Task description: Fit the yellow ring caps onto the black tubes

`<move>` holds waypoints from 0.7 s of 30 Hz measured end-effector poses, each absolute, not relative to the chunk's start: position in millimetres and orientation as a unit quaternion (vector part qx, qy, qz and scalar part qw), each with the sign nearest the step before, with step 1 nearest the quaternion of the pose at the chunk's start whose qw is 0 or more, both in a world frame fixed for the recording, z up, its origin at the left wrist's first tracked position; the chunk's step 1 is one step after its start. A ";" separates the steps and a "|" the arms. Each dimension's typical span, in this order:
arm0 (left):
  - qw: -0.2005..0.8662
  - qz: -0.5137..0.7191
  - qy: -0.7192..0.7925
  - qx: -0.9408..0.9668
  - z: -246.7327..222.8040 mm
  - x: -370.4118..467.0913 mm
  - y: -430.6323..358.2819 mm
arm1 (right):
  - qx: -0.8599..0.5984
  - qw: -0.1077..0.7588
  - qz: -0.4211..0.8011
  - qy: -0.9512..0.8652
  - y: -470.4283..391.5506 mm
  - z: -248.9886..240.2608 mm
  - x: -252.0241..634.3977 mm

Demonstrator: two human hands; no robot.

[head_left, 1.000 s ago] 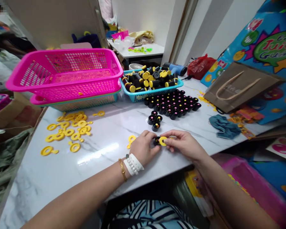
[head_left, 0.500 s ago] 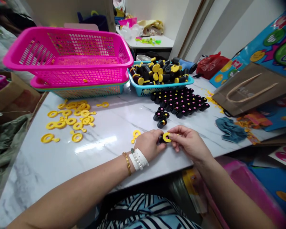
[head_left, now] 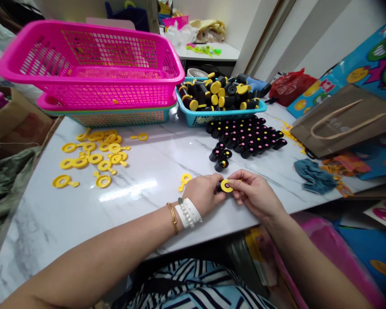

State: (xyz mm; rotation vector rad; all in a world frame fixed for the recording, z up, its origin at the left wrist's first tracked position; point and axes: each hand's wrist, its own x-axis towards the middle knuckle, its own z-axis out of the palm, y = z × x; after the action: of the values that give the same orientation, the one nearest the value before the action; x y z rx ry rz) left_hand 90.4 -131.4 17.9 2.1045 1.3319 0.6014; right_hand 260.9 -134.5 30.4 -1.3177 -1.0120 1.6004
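Note:
Near the table's front edge my left hand (head_left: pixel 203 194) is closed around a small black cylinder (head_left: pixel 218 188), mostly hidden by the fingers. My right hand (head_left: pixel 256 194) pinches a yellow ring (head_left: pixel 224 190) at the cylinder's end, and a pink dot shows through its hole. Whether the ring is fully seated I cannot tell. Beside my left hand lies a loose yellow ring with a short handle (head_left: pixel 185 177). Several more yellow rings (head_left: pixel 103 181) are scattered at the left. Ahead of my hands stand a few black cylinders (head_left: pixel 221 165), with colored bits inside.
Many black cylinders with pink and yellow centers (head_left: pixel 247 138) stand in rows behind. A blue basket (head_left: pixel 209 118) holds yellow-capped black cylinders. Stacked pink baskets (head_left: pixel 93 92) stand at back left. At right are a paper bag (head_left: pixel 341 124) and a blue cloth (head_left: pixel 315 175).
The yellow ring has turned slightly toward me, and the pink dot now shows centered in its hole. Both hands keep their hold. The camera view has shifted a little.

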 end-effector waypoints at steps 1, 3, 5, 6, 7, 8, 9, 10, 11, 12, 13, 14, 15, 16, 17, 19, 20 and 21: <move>0.287 0.225 0.499 0.787 18.4 90.1 -131.4 | -0.522 0.406 0.635 -0.400 -134.4 29.5 261.0; 0.294 0.230 0.494 0.786 21.2 88.9 -131.2 | -0.519 0.402 0.632 -0.411 -134.3 28.3 261.7; 0.326 0.240 0.488 0.774 25.9 87.6 -130.8 | -0.519 0.391 0.629 -0.426 -134.2 27.7 263.0; 0.354 0.243 0.489 0.759 28.6 87.3 -130.2 | -0.519 0.383 0.630 -0.432 -134.4 27.4 263.7; 0.387 0.243 0.494 0.740 31.1 87.2 -129.3 | -0.520 0.373 0.633 -0.436 -134.8 26.9 264.3; 0.421 0.241 0.501 0.717 33.2 87.6 -127.9 | -0.521 0.366 0.635 -0.437 -135.2 26.1 264.8; 0.451 0.236 0.508 0.694 34.5 88.5 -126.1 | -0.520 0.363 0.638 -0.437 -135.8 25.0 265.2; 0.476 0.232 0.513 0.676 34.9 89.6 -123.9 | -0.516 0.364 0.639 -0.438 -136.4 23.5 265.4; 0.497 0.228 0.510 0.664 34.4 91.0 -121.6 | -0.511 0.371 0.639 -0.438 -136.9 21.8 265.5; 0.518 0.225 0.503 0.655 33.1 92.3 -119.6 | -0.507 0.383 0.637 -0.436 -137.4 19.9 265.4; 0.534 0.222 0.494 0.649 31.6 93.4 -118.4 | -0.503 0.396 0.633 -0.434 -138.1 18.2 265.0; 0.544 0.221 0.488 0.646 30.0 94.0 -118.3 | -0.500 0.406 0.630 -0.433 -138.8 16.9 264.5; 0.546 0.221 0.485 0.647 28.6 94.0 -119.4 | -0.499 0.412 0.628 -0.433 -139.6 16.0 263.6; 0.537 0.225 0.485 0.652 27.6 93.4 -121.6 | -0.499 0.413 0.626 -0.435 -140.2 15.6 262.6; 0.515 0.236 0.489 0.663 26.9 92.3 -124.6 | -0.500 0.410 0.624 -0.439 -140.7 15.7 261.5; 0.455 0.270 0.485 0.696 25.4 89.6 -131.2 | -0.507 0.399 0.616 -0.452 -140.9 16.6 259.8; 0.426 0.284 0.477 0.715 24.4 88.5 -134.4 | -0.512 0.395 0.609 -0.460 -141.2 17.1 259.8; 0.399 0.295 0.467 0.732 23.2 87.8 -137.3 | -0.515 0.390 0.603 -0.468 -141.8 17.5 260.7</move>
State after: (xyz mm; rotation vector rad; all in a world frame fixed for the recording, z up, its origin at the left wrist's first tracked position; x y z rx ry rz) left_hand 87.8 -137.3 23.2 1.8522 1.1819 0.7453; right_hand 260.7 -141.8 17.5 -1.3087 -1.1892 1.5324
